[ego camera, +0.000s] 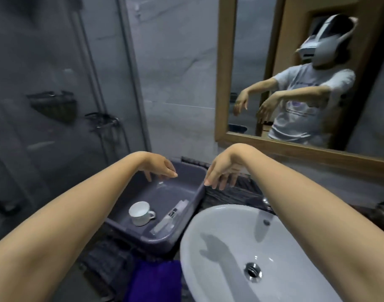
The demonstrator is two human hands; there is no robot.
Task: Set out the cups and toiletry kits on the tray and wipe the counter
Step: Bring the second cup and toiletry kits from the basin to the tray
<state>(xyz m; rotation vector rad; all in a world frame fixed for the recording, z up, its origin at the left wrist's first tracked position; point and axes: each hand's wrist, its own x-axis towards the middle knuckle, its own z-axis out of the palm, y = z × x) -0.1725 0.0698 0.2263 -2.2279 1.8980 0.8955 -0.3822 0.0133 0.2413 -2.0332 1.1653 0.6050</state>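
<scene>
A grey-purple plastic tub (pixel 187 171) stands on the dark counter, left of the basin. Inside it a white cup (pixel 140 213) with a handle stands upright, and a toiletry kit (pixel 172 216) in a clear wrapper leans along the tub's right wall. My left hand (pixel 159 166) hangs over the tub's far part, fingers apart and pointing down, holding nothing. My right hand (pixel 222 171) hovers above the tub's far right corner, also open and empty. A purple cloth (pixel 154 280) lies on the counter at the near edge.
A white oval basin (pixel 241 247) with a chrome drain (pixel 253 271) fills the lower right. A wood-framed mirror (pixel 221 83) hangs behind it and reflects a person. A glass shower screen (pixel 56 83) closes off the left. The dark counter (pixel 234 192) runs behind the basin.
</scene>
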